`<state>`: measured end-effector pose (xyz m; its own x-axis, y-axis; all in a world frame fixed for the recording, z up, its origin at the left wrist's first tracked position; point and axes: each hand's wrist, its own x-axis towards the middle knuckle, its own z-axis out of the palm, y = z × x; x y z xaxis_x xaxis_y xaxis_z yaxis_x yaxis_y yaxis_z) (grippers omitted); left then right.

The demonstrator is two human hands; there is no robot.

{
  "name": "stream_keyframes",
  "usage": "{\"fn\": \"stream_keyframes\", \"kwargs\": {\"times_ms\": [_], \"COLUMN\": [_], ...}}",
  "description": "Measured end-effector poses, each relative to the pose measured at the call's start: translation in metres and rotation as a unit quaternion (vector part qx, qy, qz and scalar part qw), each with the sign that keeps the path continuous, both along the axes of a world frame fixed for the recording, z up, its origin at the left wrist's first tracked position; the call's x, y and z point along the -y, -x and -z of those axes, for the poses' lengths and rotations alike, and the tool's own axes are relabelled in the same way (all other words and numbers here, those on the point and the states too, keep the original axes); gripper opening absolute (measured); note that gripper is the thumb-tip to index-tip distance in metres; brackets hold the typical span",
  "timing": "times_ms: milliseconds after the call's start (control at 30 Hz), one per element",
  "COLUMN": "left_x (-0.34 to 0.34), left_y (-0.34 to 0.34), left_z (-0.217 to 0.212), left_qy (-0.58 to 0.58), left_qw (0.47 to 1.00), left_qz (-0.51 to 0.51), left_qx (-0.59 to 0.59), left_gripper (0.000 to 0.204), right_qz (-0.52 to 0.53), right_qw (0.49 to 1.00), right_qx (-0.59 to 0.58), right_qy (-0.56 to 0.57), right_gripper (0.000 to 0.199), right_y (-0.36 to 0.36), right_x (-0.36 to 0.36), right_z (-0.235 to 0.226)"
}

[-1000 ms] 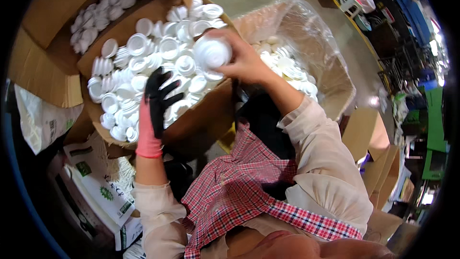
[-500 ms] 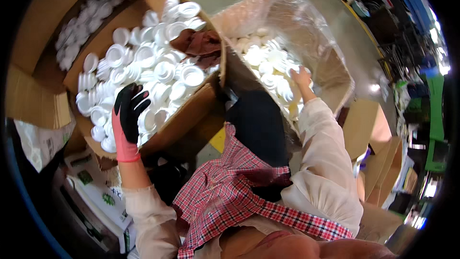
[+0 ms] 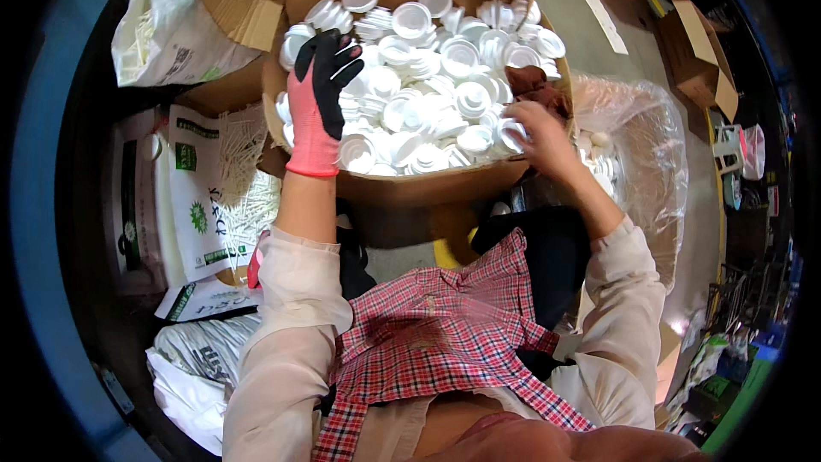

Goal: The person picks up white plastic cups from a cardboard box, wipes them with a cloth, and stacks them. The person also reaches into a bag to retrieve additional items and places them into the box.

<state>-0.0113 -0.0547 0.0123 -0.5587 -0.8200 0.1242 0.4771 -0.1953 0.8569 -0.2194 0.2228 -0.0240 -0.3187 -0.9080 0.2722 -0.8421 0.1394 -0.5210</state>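
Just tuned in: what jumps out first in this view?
A cardboard box heaped with white caps fills the top centre. The left hand, in a pink-and-black glove, rests on the caps at the box's left side; the bare right hand digs into them at its right. A clear plastic bag sits right of the box.

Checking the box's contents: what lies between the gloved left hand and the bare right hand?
In the head view, white caps piled in the cardboard box fill the stretch between left hand and right hand.

Glossy white plastic lids (image 3: 445,90) fill a matt cardboard box (image 3: 419,188).
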Motion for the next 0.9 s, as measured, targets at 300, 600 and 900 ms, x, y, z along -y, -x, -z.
{"fn": "stream_keyframes", "kwargs": {"times_ms": [300,600,900], "left_x": [0.069,0.215,0.29], "left_y": [-0.092,-0.304,-0.227], "left_z": [-0.044,0.13,0.34], "left_qy": [-0.011,0.037,0.131], "left_qw": [0.971,0.882,0.684], "left_qz": [-0.207,-0.411,-0.096], "left_qx": [-0.118,0.23,0.711], "left_gripper": [0.028,0.019,0.049], "right_qz": [-0.118,-0.18,-0.198], "right_qw": [0.988,0.961,0.96], "right_qx": [-0.093,-0.203,-0.171], "right_qy": [-0.024,-0.057,-0.101], "right_gripper": [0.06,0.053,0.041], "right_y": [-0.136,-0.178,-0.173], "right_x": [0.112,0.114,0.126], "right_z": [0.045,0.053,0.05]}}
